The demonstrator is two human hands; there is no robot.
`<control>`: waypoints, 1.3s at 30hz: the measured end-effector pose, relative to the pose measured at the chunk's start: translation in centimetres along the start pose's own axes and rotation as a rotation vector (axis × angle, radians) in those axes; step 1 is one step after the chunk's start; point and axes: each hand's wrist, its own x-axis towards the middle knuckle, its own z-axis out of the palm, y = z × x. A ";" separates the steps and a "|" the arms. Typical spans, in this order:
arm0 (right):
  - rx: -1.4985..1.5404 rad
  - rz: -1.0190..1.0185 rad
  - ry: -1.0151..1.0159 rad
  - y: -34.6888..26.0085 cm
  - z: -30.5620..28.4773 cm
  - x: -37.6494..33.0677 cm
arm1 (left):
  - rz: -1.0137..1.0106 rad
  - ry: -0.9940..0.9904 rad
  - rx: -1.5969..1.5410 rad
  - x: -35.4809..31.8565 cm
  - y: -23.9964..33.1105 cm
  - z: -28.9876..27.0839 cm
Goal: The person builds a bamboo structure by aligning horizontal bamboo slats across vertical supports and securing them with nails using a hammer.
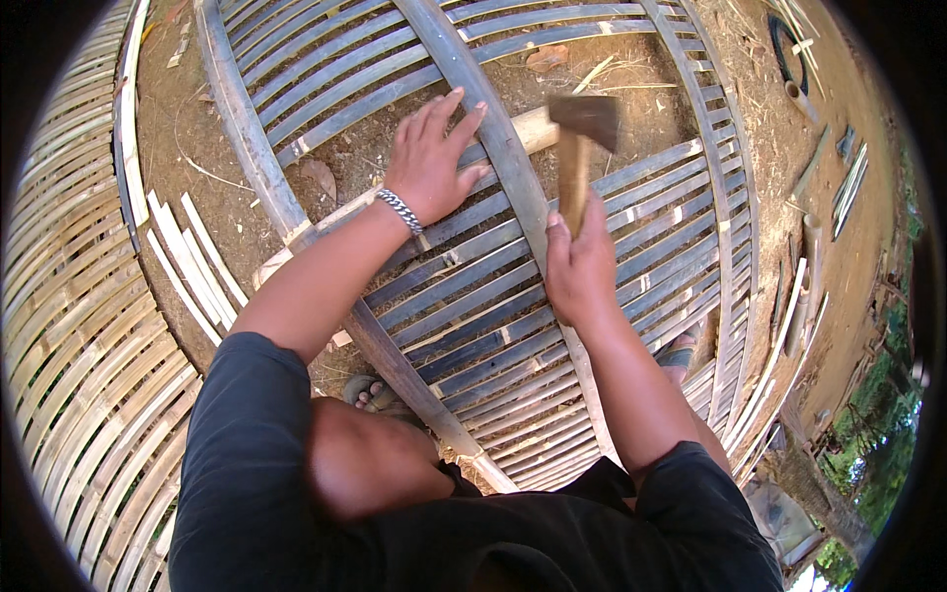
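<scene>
Here I am over the bamboo frame [475, 266], right fingers [559, 237] wrapped tight round the lower handle of the hatchet [573, 173]. Up it stands, just right of the middle rail [521, 178], its dark head blurred above the slats. And my left fingers? Spread wide, gripping nothing, lying over the rail's left edge; whether they press down, I can't tell from here. A pale pole [536, 129] runs crosswise beneath.

Now, the handling: this hatchet should be top-heavy, all the weight in that head, the wood stiff and smooth, maybe slick in a sweaty palm. Low on the handle is the hold for swing, nearer the head for control. The frame looks light but springy, the rails sturdy, the thin slats likelier to split; lift it by the rails.
</scene>
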 end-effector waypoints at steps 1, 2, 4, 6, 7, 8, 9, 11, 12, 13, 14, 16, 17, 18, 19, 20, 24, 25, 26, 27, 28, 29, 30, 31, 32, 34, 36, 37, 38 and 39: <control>0.084 -0.038 0.061 -0.2 0.1 -0.3 | 0.074 0.013 0.150 -0.3 -0.2 -0.4; 0.108 -0.070 0.101 -0.2 0.5 -0.4 | 0.096 -0.132 0.186 -0.4 -1.0 -0.3; 0.094 -0.126 0.160 0.0 1.9 -0.6 | 0.107 -0.217 0.256 -0.1 -0.9 -0.4; -0.130 0.158 -0.186 0.0 2.4 0.0 | 0.110 -0.271 0.284 0.1 -0.7 -0.4; -0.091 0.141 -0.157 0.0 2.5 0.1 | 0.108 -0.284 0.284 0.0 -0.8 -0.4; -0.053 0.123 -0.128 0.1 2.7 0.1 | 0.106 -0.297 0.283 0.0 -0.8 -0.4; -0.015 0.104 -0.098 0.1 2.7 0.1 | 0.109 -0.283 0.272 0.0 -0.9 -0.3; 0.133 0.043 0.054 -0.3 2.7 -1.0 | 0.111 -0.264 0.250 -0.3 -1.1 -0.2; 0.224 -0.022 0.167 0.6 3.6 -1.8 | 0.116 -0.262 0.246 -0.3 -1.3 -0.3; 0.204 -0.020 0.177 0.8 4.1 -2.0 | 0.121 -0.260 0.239 -0.1 -1.2 -0.3; 0.185 -0.020 0.187 1.1 4.6 -2.0 | 0.126 -0.258 0.232 0.0 -1.1 -0.4; -0.035 -0.022 0.110 1.3 5.6 -0.9 | 0.124 -0.268 0.229 0.0 -1.1 -0.3; -0.232 -0.030 0.026 1.1 5.8 -0.1 | 0.124 -0.276 0.229 0.0 -1.1 -0.2; -0.168 -0.017 0.040 1.0 5.6 -0.1 | 0.124 -0.282 0.227 -0.1 -1.0 -0.1; -0.080 -0.018 0.121 0.0 5.2 -0.3 | 0.118 -0.283 0.225 -0.4 -1.0 -0.2; 0.009 -0.019 0.201 -1.1 4.8 -0.9 | 0.111 -0.285 0.223 -0.6 -1.0 -0.2; 0.069 0.026 0.134 -0.4 6.3 -1.8 | 0.113 -0.282 0.215 -0.2 -1.2 -0.3; -0.002 0.093 0.053 -0.6 6.2 -0.9 | 0.115 -0.290 0.216 -0.2 -1.1 -0.2; -0.076 0.149 -0.033 -1.0 6.2 0.0 | 0.116 -0.298 0.217 -0.1 -1.1 -0.2; -0.019 0.161 0.016 -1.5 5.6 0.0 | 0.114 -0.294 0.211 0.1 -1.0 -0.2; 0.041 0.174 0.055 -2.4 4.9 -0.1 | 0.106 -0.296 0.207 -0.1 -1.1 -0.2; 0.102 0.187 0.094 -2.9 4.6 -0.5 | 0.096 -0.298 0.204 -0.3 -1.2 -0.3; 0.140 0.121 0.202 -1.4 5.6 -1.2 | 0.101 -0.288 0.204 -0.4 -1.3 -0.4; 0.161 0.055 0.319 0.3 6.1 -1.9 | 0.115 -0.272 0.197 0.0 -1.1 -0.4; 0.128 0.029 0.337 0.6 6.6 -2.3 | 0.123 -0.262 0.195 -0.1 -1.1 -0.4; 0.010 0.021 0.161 1.0 6.9 -1.6 | 0.116 -0.277 0.197 -0.3 -1.1 -0.3; -0.037 0.057 0.090 0.6 6.8 -0.9 | 0.117 -0.285 0.207 -0.1 -0.9 -0.2; -0.019 0.100 0.102 -0.6 6.4 -0.1 | 0.114 -0.288 0.226 0.1 -1.1 -0.2; 0.097 0.213 0.169 -2.6 5.2 -0.6 | 0.110 -0.303 0.235 -0.2 -1.1 -0.2; 0.149 0.143 0.278 -1.7 6.0 -1.3 | 0.108 -0.291 0.228 -0.4 -1.2 -0.3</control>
